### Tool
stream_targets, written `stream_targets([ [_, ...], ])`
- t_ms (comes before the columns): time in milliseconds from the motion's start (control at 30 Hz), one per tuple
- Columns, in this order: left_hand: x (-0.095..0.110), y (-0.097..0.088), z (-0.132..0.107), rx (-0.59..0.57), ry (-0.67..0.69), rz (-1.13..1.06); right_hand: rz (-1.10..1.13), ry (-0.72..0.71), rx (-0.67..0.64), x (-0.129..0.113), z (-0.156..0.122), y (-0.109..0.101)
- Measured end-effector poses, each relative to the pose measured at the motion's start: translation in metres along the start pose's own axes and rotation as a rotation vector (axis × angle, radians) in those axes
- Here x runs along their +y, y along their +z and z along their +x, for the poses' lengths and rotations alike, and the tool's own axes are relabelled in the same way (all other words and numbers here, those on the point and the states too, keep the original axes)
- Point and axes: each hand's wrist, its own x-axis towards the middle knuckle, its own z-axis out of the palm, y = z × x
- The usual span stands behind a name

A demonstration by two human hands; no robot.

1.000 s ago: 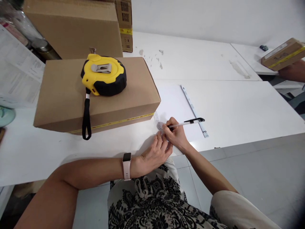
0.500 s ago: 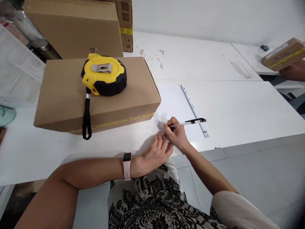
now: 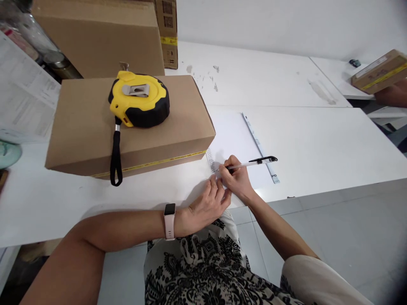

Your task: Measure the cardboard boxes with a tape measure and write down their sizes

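Note:
My right hand is closed round a white pen with a black cap, its tip touching a white sheet of paper on the white table. My left hand, a watch on its wrist, rests beside it at the table's near edge, fingers flat and pressing the sheet's lower corner. A cardboard box with a yellow stripe lies just left of the sheet. On it sits a yellow and black tape measure with a black strap hanging over the side.
A larger cardboard box stands behind at the back left, with printed papers to its left. At the far right another person's arm holds a small cardboard box. Floor tiles lie beyond the table's near edge.
The pen's free end has shifted slightly to the right while my right hand stays on the sheet. My left hand and the box have not moved.

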Motion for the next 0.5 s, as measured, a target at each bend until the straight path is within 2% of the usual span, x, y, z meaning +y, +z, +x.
stream_targets([
  [367, 0.0020, 0.0023, 0.0005, 0.002, -0.015, -0.018, 0.002, -0.007, -0.019, -0.0008, 0.0007, -0.0006],
  [500, 0.0045, 0.0064, -0.0006, -0.012, -0.023, -0.093, -0.003, -0.007, 0.002, -0.0005, 0.0016, -0.0003],
])
